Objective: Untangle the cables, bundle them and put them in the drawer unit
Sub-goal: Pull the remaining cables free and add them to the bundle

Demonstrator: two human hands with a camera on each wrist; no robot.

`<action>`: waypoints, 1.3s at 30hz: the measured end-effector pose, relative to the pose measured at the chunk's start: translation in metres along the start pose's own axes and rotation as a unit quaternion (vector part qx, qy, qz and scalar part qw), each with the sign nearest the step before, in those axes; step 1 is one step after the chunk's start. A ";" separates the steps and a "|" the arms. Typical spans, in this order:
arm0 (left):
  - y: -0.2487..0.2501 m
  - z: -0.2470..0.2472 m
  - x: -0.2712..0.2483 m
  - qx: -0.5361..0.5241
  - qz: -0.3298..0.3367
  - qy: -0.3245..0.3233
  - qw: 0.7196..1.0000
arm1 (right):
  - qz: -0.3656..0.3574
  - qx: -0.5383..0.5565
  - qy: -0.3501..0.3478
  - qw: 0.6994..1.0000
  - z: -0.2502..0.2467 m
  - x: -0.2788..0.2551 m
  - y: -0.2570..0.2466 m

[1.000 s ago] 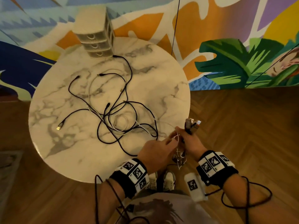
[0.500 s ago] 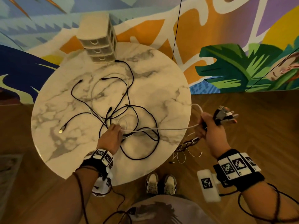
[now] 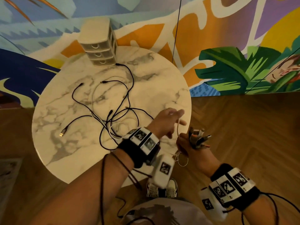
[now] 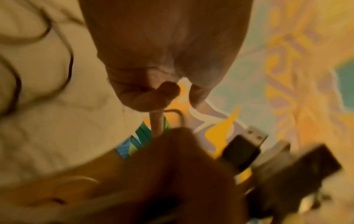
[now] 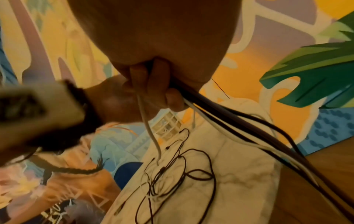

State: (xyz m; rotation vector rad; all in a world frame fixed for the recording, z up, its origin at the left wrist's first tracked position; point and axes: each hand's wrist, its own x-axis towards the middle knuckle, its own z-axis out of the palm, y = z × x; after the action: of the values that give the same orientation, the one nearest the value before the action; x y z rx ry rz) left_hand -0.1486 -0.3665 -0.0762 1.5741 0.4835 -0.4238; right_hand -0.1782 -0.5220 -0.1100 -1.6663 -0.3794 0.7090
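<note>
— Holding a cluster of plugs (image 3: 198,138) up in the right hand (image 3: 189,147), fingers closed round several cords that trail down past the table (image 3: 170,88) edge at about five o'clock. Why keep them there?

— Likely so the gathered ends stay sorted apart from the tangle (image 3: 116,117) on the marble. The left hand (image 3: 167,123) pinches a white cable (image 3: 178,129) just beside the right fist, other fingers spread, seemingly feeding another length into the bunch.

— And the drawer unit (image 3: 99,46)?

— At twelve o'clock on the table, all drawers closed; nothing is stowed yet.

— What differs from half a second ago?

— The left hand was then down in the tangle at the table's middle, the white cable stretched taut across to the right hand. Now both hands meet at the table edge.
</note>
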 end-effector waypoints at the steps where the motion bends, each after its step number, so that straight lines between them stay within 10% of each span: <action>1: 0.005 0.007 0.004 -0.055 -0.015 0.010 0.998 | 0.009 0.011 -0.008 1.000 0.002 -0.004 0.003; 13: -0.008 0.038 -0.008 0.094 0.144 0.020 0.985 | -0.009 0.044 0.209 0.977 -0.040 0.003 -0.015; 39: 0.013 0.046 -0.022 0.192 0.350 0.019 0.917 | 0.068 0.086 0.112 0.988 -0.033 0.006 -0.018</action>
State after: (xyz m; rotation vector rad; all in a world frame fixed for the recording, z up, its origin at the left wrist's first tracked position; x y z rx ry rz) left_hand -0.1586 -0.4143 -0.0559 2.0091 -0.1696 0.0739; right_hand -0.1500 -0.5394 -0.0917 -1.5966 -0.0435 0.6285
